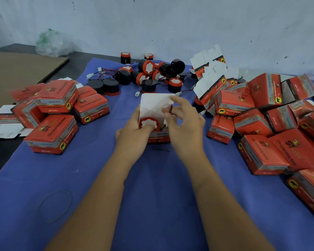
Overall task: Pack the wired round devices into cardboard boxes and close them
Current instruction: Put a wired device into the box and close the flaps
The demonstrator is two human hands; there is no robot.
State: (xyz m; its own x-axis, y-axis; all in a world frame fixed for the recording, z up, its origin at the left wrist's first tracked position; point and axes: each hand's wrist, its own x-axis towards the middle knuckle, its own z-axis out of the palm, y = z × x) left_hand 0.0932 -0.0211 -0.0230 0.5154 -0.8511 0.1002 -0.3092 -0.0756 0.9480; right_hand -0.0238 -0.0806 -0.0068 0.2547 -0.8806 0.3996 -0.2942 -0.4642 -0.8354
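An open red cardboard box [159, 137] stands on the blue cloth at the centre, its white lid flap [153, 104] raised behind. A round red-and-white device [148, 123] sits inside the box. My left hand [134, 131] grips the box's left side, with the thumb resting on the device. My right hand [183, 120] pinches the device's thin red and black wire at the box's right edge. A heap of loose round black-and-red devices [147, 73] with wires lies at the back.
Closed red boxes [56, 113] are piled on the left. Many more red boxes [261, 124], some open, and flat white blanks [209, 69] crowd the right. Brown cardboard sheet [16, 73] and a plastic bag [50, 43] lie at the far left. A rubber band [53, 205] rests on the near cloth.
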